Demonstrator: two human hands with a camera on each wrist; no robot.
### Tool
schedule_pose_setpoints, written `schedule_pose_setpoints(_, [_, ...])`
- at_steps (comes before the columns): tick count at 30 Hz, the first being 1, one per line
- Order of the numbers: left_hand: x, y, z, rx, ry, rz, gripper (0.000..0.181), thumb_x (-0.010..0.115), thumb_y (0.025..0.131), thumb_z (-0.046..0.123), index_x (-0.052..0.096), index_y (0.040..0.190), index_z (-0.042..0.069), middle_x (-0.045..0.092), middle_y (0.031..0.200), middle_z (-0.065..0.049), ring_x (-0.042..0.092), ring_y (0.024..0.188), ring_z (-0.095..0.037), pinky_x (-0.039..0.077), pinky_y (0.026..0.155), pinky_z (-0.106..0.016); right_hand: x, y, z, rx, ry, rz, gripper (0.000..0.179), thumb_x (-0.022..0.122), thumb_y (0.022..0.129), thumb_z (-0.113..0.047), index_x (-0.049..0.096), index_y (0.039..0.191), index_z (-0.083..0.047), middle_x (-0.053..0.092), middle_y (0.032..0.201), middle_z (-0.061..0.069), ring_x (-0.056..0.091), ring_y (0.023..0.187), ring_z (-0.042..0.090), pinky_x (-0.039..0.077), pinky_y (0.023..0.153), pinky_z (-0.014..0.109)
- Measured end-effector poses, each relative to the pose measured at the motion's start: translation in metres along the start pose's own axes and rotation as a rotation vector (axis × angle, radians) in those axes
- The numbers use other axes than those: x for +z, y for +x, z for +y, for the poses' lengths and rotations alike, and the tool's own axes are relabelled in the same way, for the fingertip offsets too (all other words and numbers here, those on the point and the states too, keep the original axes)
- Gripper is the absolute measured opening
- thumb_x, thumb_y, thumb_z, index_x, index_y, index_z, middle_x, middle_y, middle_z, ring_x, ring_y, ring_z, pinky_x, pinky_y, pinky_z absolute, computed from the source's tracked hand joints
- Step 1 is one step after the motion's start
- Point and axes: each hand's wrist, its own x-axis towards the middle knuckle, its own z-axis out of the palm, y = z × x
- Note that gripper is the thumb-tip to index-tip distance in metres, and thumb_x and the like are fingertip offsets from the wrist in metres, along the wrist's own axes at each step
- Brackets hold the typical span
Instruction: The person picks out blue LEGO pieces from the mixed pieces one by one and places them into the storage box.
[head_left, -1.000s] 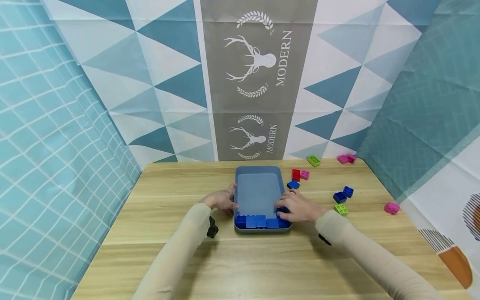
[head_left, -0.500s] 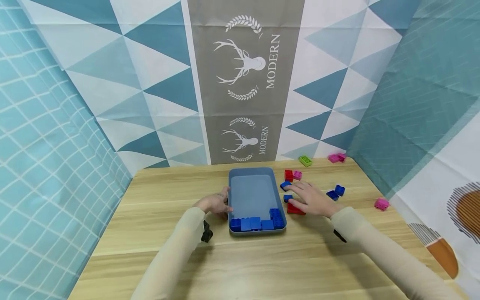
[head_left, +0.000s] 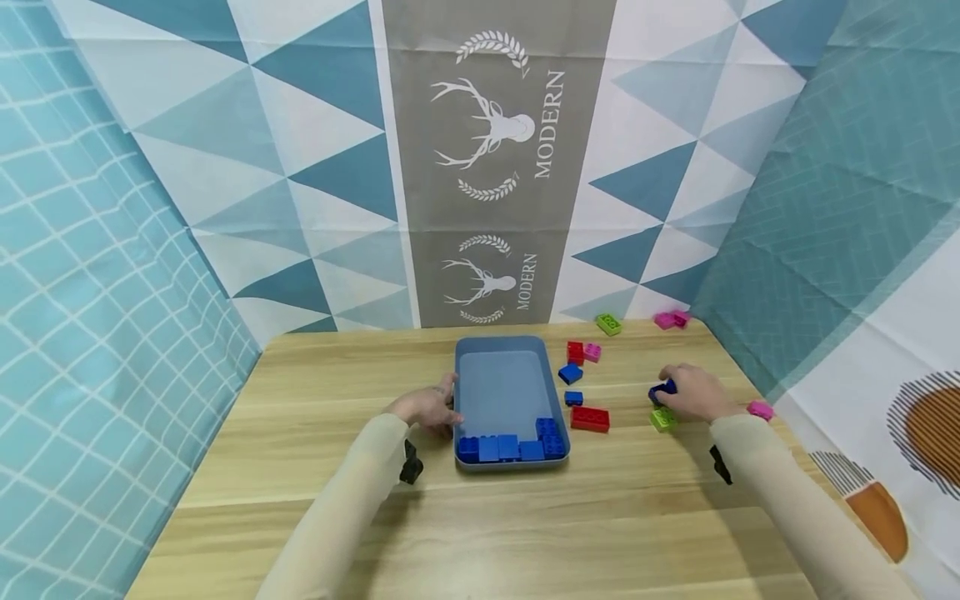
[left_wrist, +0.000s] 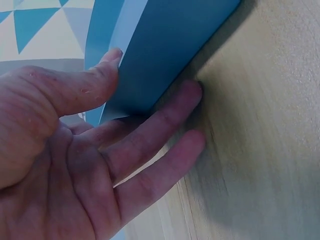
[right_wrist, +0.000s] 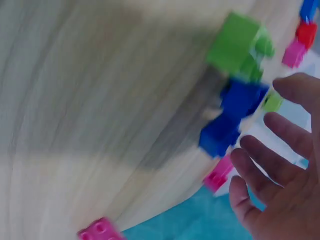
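Observation:
My left hand (head_left: 429, 408) is at the left side of the blue-grey tray (head_left: 459, 358). In the left wrist view, the thumb touches the tray's rim and the fairly straight fingers (left_wrist: 150, 182) lie low by its outer wall. Blue building bricks (head_left: 508, 447) line the tray's near end, with more in its near right corner. At the right, my right hand (head_left: 697, 393) reaches over blue bricks (right_wrist: 220, 135) beside a green brick (head_left: 663, 418). In the right wrist view, its fingers are spread and loosely bent, with nothing visibly held between them.
Right of the tray lie a long red brick (head_left: 590, 419), a small blue brick (head_left: 573, 398), another blue brick (head_left: 570, 372), a red brick (head_left: 574, 352) and a pink one (head_left: 592, 352). Farther back are a green brick (head_left: 608, 324) and pink bricks (head_left: 671, 319). Another pink brick (head_left: 761, 410) lies far right.
My right hand has left the tray's near right corner, where blue bricks now show, and moved right across the table to the other blue bricks. My left hand stays at the tray.

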Motion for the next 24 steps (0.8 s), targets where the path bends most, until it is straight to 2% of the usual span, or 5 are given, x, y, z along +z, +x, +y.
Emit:
schedule_pose_setpoints(5, [-0.001, 0.001, -0.002, -0.004, -0.006, 0.001, 0.087, 0.063, 0.102, 0.014, 0.002, 0.163, 0.009, 0.030, 0.161, -0.031, 0.072, 0.093, -0.030, 0.061, 0.085, -0.042, -0.002, 0.003, 0.011, -0.010, 0.129, -0.022, 0.040, 0.072, 0.092, -0.025, 0.066, 0.114, 0.008, 0.069, 0.104, 0.027, 0.066, 0.098, 0.042, 0.053, 0.088, 0.061])
schedule_pose_setpoints(10, [-0.002, 0.006, 0.001, 0.022, -0.025, 0.009, 0.086, 0.063, 0.102, 0.015, 0.003, 0.164, 0.012, 0.027, 0.163, -0.029, 0.070, 0.105, -0.032, 0.061, 0.085, -0.043, 0.001, 0.009, 0.009, 0.030, 0.135, -0.007, 0.041, 0.073, 0.092, -0.027, 0.066, 0.117, 0.005, 0.064, 0.110, 0.027, 0.062, 0.100, 0.042, 0.051, 0.091, 0.063])
schedule_pose_setpoints(14, [-0.003, 0.006, 0.005, 0.022, -0.038, 0.006, 0.089, 0.064, 0.101, 0.014, 0.001, 0.164, 0.012, 0.024, 0.164, -0.028, 0.070, 0.103, -0.030, 0.060, 0.085, -0.043, 0.003, 0.012, 0.003, 0.052, 0.141, 0.000, 0.039, 0.073, 0.092, -0.022, 0.066, 0.118, 0.006, 0.059, 0.115, 0.030, 0.060, 0.103, 0.045, 0.050, 0.094, 0.065])
schedule_pose_setpoints(19, [0.000, 0.002, 0.002, 0.002, -0.054, 0.000, 0.090, 0.065, 0.101, 0.014, 0.001, 0.165, 0.013, 0.024, 0.165, -0.028, 0.070, 0.099, -0.027, 0.061, 0.083, -0.041, 0.005, 0.018, -0.012, 0.014, 0.221, 0.022, 0.038, 0.062, 0.097, -0.019, 0.065, 0.123, 0.008, 0.064, 0.118, 0.031, 0.061, 0.109, 0.047, 0.049, 0.096, 0.064])
schedule_pose_setpoints(24, [0.001, -0.001, -0.003, -0.012, -0.051, 0.013, 0.089, 0.064, 0.101, 0.015, 0.002, 0.165, 0.014, 0.026, 0.165, -0.027, 0.069, 0.102, -0.026, 0.060, 0.083, -0.042, 0.005, 0.029, -0.035, -0.084, 0.257, 0.041, 0.031, 0.058, 0.101, -0.017, 0.069, 0.120, 0.005, 0.072, 0.111, 0.021, 0.067, 0.101, 0.037, 0.054, 0.092, 0.057])
